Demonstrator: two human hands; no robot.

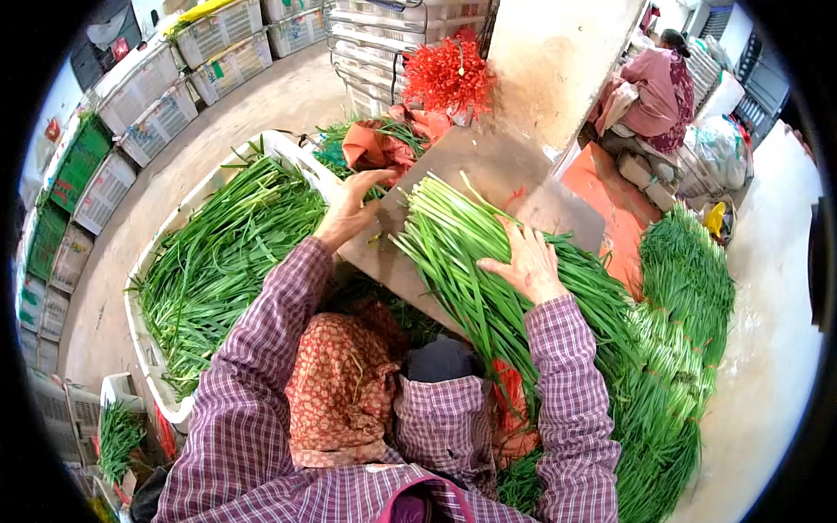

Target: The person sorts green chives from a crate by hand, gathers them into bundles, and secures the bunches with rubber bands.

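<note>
A bundle of long green chives (pixel 475 270) lies across a flat brown board (pixel 514 166) in front of me, its pale stem ends toward the upper left. My right hand (pixel 527 261) rests on top of the bundle, thumb and fingers spread over the stalks. At the board's left edge is my left hand (pixel 350 209), its fingers stretched out and apart with nothing in them. It is close to a crumpled orange cloth (pixel 379 148). Beside my left forearm stands a white crate (pixel 135 305) heaped with loose chives (pixel 231 253). A thin red band (pixel 514 197) lies near the right fingertips.
Tied chive bunches (pixel 676 349) are piled along the wall at right. A cluster of red ties (pixel 449 77) hangs at the back by stacked white crates (pixel 357 44). More crates (pixel 157 122) line the left side. Another person (pixel 649 91) sits at the upper right.
</note>
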